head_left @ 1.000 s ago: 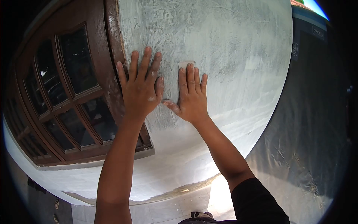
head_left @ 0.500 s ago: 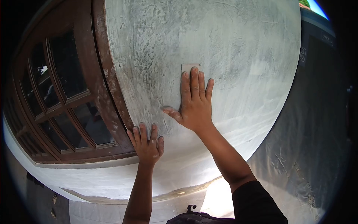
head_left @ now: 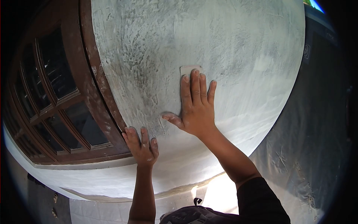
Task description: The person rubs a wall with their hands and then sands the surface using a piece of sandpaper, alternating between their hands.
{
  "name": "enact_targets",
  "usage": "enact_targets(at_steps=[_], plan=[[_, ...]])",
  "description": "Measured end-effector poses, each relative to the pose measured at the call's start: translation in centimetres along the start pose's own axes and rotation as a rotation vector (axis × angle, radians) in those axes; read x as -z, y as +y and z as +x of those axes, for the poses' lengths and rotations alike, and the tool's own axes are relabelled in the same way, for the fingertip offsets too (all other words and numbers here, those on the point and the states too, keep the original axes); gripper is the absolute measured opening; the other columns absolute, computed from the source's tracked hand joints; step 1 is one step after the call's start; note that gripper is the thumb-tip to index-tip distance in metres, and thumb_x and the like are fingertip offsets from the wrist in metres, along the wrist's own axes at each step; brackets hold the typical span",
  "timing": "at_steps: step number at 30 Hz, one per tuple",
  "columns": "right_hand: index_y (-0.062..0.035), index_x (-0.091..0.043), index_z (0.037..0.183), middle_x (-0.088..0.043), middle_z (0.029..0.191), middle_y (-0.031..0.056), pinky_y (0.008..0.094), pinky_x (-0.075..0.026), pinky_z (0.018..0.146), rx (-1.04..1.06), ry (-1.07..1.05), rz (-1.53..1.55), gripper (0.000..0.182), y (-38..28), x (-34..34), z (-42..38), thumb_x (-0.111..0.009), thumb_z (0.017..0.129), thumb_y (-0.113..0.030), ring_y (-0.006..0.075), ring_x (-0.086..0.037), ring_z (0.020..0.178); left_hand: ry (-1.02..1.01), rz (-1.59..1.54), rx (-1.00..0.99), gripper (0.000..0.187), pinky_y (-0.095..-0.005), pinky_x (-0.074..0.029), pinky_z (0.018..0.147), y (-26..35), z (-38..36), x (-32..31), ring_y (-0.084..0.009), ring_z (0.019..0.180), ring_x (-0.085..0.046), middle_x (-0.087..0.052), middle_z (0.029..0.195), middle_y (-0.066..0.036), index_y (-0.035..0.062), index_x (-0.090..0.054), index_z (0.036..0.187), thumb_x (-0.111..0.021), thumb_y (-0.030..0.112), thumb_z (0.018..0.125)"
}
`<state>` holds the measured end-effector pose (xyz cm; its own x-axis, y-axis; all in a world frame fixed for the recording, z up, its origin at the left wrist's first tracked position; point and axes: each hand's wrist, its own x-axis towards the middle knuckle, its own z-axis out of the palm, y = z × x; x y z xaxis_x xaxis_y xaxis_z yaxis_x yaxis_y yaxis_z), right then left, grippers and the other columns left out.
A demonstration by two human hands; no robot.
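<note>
The small pale rectangular sanding pad [head_left: 190, 70] is lying flat against the rough grey-white plastered wall [head_left: 238, 48], roughly in the middle of the view, and only its top edge is peeking out above the fingertips. The right hand [head_left: 195, 104] is pressing it there: the palm is flat on the plaster, the four fingers are stretched long and close together over the pad, and the thumb is sticking out to the left, dusted white at the tip. There is no curl in those fingers at all; the pad is being pinned under them rather than gripped around.

Down and to the left, the left hand [head_left: 143, 147] is spreading open on the same wall, fingers pointing up and slightly splayed, with nothing in it. It is sitting just beside the dark brown wooden window frame [head_left: 97, 89], at the lower corner where the frame is meeting the plaster; whether the outer fingers are actually touching the wood I cannot tell. White powder is showing on its knuckles.

The frame is running up the left of the wall, smeared with pale dust along its inner edge, and the dark glass panes [head_left: 56, 71] are divided by brown wooden bars. Under the window a whitish sill [head_left: 85, 166] is curving across. At the bottom edge a black sleeve [head_left: 261, 201] is covering the right upper arm, and pale floor tiles [head_left: 100, 212] are showing below the wall.
</note>
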<state>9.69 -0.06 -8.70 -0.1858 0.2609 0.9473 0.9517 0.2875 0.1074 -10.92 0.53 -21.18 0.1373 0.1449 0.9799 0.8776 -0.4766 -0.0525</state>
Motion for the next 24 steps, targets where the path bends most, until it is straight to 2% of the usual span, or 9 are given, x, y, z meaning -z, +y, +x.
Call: enact_targets(at_steps=[3, 4, 5, 7, 12, 14, 17, 20, 24], plan=[[0.0016, -0.029, 0.148, -0.019, 0.153, 0.0316, 0.0643, 0.004, 0.111, 0.213, -0.052, -0.007, 0.106, -0.8, -2.9, -8.6, -0.050, 0.079, -0.077, 0.0417, -0.006, 0.147, -0.018, -0.008, -0.003, 0.051, -0.0629, -0.020, 0.111, -0.3, -0.1, 0.2, -0.0453, 0.142, -0.022, -0.020, 0.156, -0.024, 0.0026, -0.046, 0.138, -0.050, 0.031, 0.096], [-0.0021, -0.027, 0.150, -0.016, 0.154, 0.0307, 0.0636, 0.005, 0.112, 0.243, -0.079, -0.016, 0.107, -0.8, -3.8, -11.7, -0.053, 0.077, -0.077, 0.0395, -0.005, 0.147, -0.035, -0.013, -0.004, 0.054, -0.0626, -0.019, 0.111, -0.3, -0.2, 0.2, -0.0452, 0.142, -0.022, -0.018, 0.156, -0.023, 0.0027, -0.044, 0.140, -0.052, 0.032, 0.095], [-0.0021, -0.027, 0.150, -0.016, 0.154, 0.0307, 0.0636, 0.005, 0.112, 0.249, -0.079, -0.021, 0.107, -0.6, -3.8, -11.7, -0.053, 0.077, -0.077, 0.0395, -0.005, 0.147, -0.030, -0.017, 0.000, 0.054, -0.0626, -0.019, 0.111, -0.2, -0.3, 0.3, -0.0452, 0.142, -0.022, -0.018, 0.156, -0.023, 0.0027, -0.044, 0.140, -0.052, 0.032, 0.095], [-0.0109, -0.039, 0.146, -0.026, 0.155, 0.0187, 0.0609, -0.001, 0.114, 0.211, -0.019, -0.003, 0.098, -0.2, -3.9, -11.5, -0.055, 0.076, -0.077, 0.0321, -0.017, 0.147, -0.053, -0.032, 0.005, 0.059, -0.0626, -0.020, 0.111, -0.1, -0.4, 0.5, -0.0451, 0.143, -0.021, -0.017, 0.157, -0.023, 0.0028, -0.042, 0.142, -0.055, 0.034, 0.093], [-0.0051, -0.035, 0.147, -0.024, 0.155, 0.0214, 0.0602, 0.000, 0.114, 0.031, -0.009, -0.022, 0.102, 0.4, -0.7, -2.1, -0.053, 0.076, -0.076, 0.0338, -0.013, 0.147, -0.035, -0.041, 0.024, 0.064, -0.0626, -0.019, 0.111, 0.5, -0.2, 0.4, -0.0453, 0.143, -0.021, -0.017, 0.156, -0.024, 0.0027, -0.039, 0.143, -0.056, 0.037, 0.092], [0.0035, -0.029, 0.147, -0.022, 0.153, 0.0290, 0.0607, 0.002, 0.113, 0.071, -0.022, -0.027, 0.103, 0.2, -0.8, -2.3, -0.045, 0.083, -0.075, 0.0406, -0.010, 0.147, -0.032, -0.047, 0.020, 0.066, -0.0626, -0.019, 0.111, 0.6, -0.2, 0.5, -0.0453, 0.143, -0.020, -0.017, 0.156, -0.024, 0.0025, -0.039, 0.143, -0.056, 0.038, 0.091], [-0.0074, -0.037, 0.147, -0.026, 0.155, 0.0193, 0.0597, 0.000, 0.114, 0.149, -0.057, 0.081, 0.098, -1.3, -3.6, -11.0, -0.053, 0.078, -0.075, 0.0324, -0.012, 0.148, -0.046, -0.075, 0.040, 0.067, -0.0630, -0.019, 0.111, 0.8, -0.3, 0.8, -0.0462, 0.143, -0.020, -0.017, 0.156, -0.025, 0.0020, -0.038, 0.144, -0.056, 0.040, 0.091], [-0.0098, -0.038, 0.147, -0.025, 0.156, 0.0176, 0.0594, -0.001, 0.114, 0.183, -0.042, 0.043, 0.096, -1.1, -4.2, -13.2, -0.054, 0.078, -0.074, 0.0315, -0.012, 0.148, -0.044, -0.139, 0.075, 0.067, -0.0636, -0.018, 0.111, 1.6, -0.4, 0.9, -0.0470, 0.143, -0.018, -0.017, 0.156, -0.025, 0.0016, -0.038, 0.144, -0.054, 0.041, 0.092], [-0.0036, -0.034, 0.147, -0.023, 0.155, 0.0229, 0.0605, 0.001, 0.114, 0.089, -0.023, 0.001, 0.097, -0.5, -1.7, -5.1, -0.051, 0.081, -0.073, 0.0350, -0.011, 0.148, -0.052, -0.160, 0.087, 0.069, -0.0639, -0.018, 0.111, 1.6, -0.6, 1.0, -0.0480, 0.143, -0.015, -0.016, 0.156, -0.025, 0.0012, -0.039, 0.144, -0.052, 0.045, 0.093]])
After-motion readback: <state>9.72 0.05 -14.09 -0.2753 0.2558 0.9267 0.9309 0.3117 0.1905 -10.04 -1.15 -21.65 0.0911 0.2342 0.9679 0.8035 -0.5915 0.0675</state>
